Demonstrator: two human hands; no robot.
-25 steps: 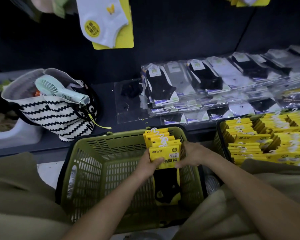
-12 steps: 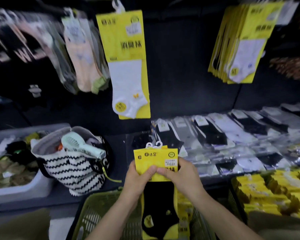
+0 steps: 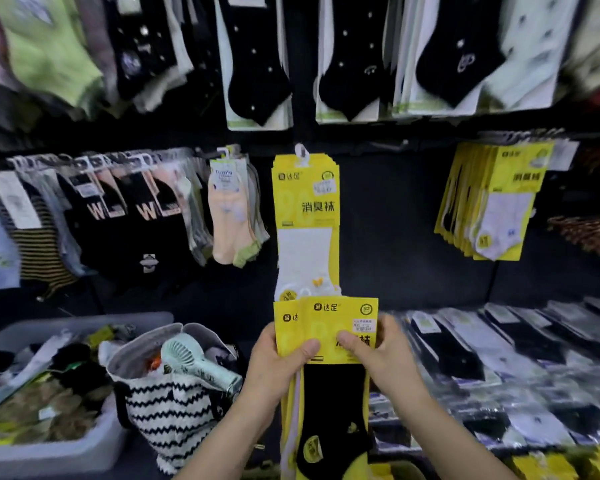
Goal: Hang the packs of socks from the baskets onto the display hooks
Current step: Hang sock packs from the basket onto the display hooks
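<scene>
Yellow card-backed packs of black socks (image 3: 328, 344) are gripped as a small stack by both hands, directly below the hanging yellow pack of white socks (image 3: 307, 230), which serves as landmark and hangs from a white display hook (image 3: 301, 154). Left hand (image 3: 278, 367) is closed around the stack's left edge, thumb pressed on the front card. Right hand (image 3: 388, 355) is closed on the right edge, thumb likewise on the card face. The stack's upper edge overlaps the landmark pack's lower end in view; contact cannot be determined. Left of the landmark hangs a peach sock pack (image 3: 227, 216). To the right hangs a bunch of yellow packs (image 3: 492, 202). Below and left sits a black-and-white zigzag fabric bag (image 3: 168, 410) holding a pale green handheld fan (image 3: 196, 367), beside a grey plastic tub (image 3: 49, 452).
</scene>
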